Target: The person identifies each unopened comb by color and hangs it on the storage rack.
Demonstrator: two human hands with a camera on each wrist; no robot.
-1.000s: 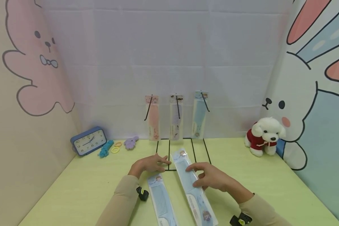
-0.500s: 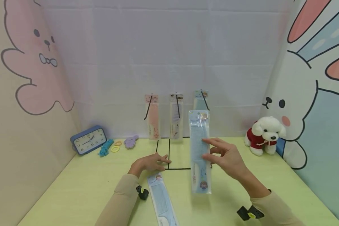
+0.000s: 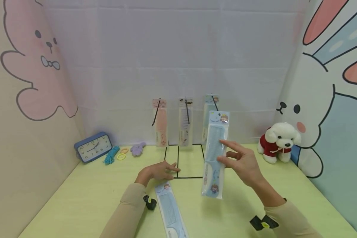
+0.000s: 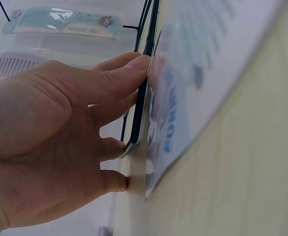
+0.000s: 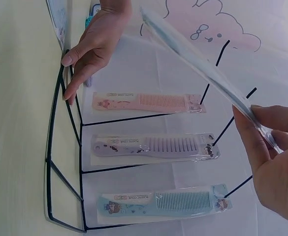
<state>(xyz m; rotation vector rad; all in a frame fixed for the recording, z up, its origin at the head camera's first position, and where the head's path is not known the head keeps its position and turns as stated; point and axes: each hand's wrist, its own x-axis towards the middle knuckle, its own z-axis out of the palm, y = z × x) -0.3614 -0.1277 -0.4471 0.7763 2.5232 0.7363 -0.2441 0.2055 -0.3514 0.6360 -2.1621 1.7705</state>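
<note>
My right hand (image 3: 242,165) pinches a blue comb in a clear packet (image 3: 215,155) between thumb and fingers. The packet is lifted off the table, nearly upright and leaning slightly right. In the right wrist view that packet (image 5: 198,64) shows edge-on. My left hand (image 3: 159,171) rests at the front of a black wire rack (image 3: 190,177), its fingers touching the wire. Just in front of it, a second packaged blue comb (image 3: 170,210) lies flat. On the rack's hooks hang a pink comb (image 3: 162,124), a lilac comb (image 3: 185,124) and a blue comb (image 3: 207,110), partly hidden.
Along the back left of the table (image 3: 77,205) are a blue clock (image 3: 93,148), blue cord (image 3: 111,156), a yellow ring (image 3: 121,157) and a purple plush piece (image 3: 138,149). A white toy dog (image 3: 279,142) in red sits at the back right.
My right hand has raised the packaged blue comb off the table, stood it upright, then shifted it a little right with a slight tilt. The left hand has stayed in place.
</note>
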